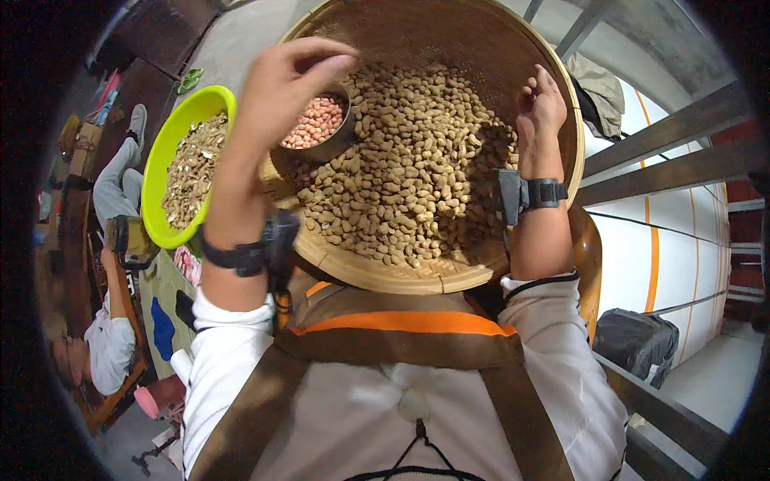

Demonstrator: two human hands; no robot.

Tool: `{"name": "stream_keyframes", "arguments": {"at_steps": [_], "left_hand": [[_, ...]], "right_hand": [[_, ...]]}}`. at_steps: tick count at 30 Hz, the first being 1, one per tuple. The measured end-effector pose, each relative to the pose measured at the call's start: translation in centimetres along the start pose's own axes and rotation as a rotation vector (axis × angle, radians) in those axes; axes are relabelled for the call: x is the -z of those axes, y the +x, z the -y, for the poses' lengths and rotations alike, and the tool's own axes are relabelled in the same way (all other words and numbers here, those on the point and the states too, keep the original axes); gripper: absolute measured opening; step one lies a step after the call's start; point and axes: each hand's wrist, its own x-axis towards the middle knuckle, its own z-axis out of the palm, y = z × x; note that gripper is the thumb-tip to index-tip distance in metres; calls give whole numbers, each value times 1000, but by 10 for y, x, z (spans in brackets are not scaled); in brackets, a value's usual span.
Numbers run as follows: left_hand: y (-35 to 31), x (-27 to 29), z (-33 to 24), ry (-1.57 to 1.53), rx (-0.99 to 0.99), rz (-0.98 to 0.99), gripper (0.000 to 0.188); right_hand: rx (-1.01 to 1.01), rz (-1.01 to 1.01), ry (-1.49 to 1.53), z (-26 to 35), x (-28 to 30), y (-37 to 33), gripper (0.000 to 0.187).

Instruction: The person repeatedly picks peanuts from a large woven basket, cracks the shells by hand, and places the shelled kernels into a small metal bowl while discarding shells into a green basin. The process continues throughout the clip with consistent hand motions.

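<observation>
Unshelled peanuts (417, 160) lie in a broad heap inside a round woven basket (385, 276), spread over its middle and near side, while part of the far wall shows bare. Within the basket, at the heap's left edge, a round metal pot (333, 146) holds pink peanut kernels (314, 122); the left forearm hides part of it. The left hand (297, 80) hangs over the pot's far side, its thumb and forefinger reaching rightward with their tips close together; whether anything is pinched there I cannot tell. The right hand (543, 104) is above the basket's right side, fingers curled loosely upward, and I cannot tell whether they hold something. Each wrist wears a dark strap, the left one (233, 258) and the right one (547, 192). Just beside the basket on the left stands a yellow-green basin (152, 192) containing broken peanut shells (192, 168). Nearest the body, a brown apron (401, 341) with an orange band covers a white top. Farther left, another person (112, 345) in a light shirt sits near a blue cloth (162, 329). On the right are grey bars (666, 176), white panels (618, 248) with orange stripes, and a black plastic-wrapped bundle (638, 345).
</observation>
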Motion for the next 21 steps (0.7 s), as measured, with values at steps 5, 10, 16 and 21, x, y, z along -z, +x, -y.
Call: {"name": "stream_keyframes", "arguments": {"at_steps": [5, 10, 16, 21], "left_hand": [[21, -103, -1, 104, 21, 11, 20], [24, -161, 29, 239, -111, 175, 7], [32, -210, 43, 383, -313, 302, 27], [27, -225, 42, 529, -348, 355, 16]], "right_hand": [[8, -76, 15, 3, -1, -2, 31], [209, -62, -151, 10, -11, -4, 15], [256, -3, -67, 16, -9, -8, 18], [100, 54, -4, 20, -4, -11, 25]]}}
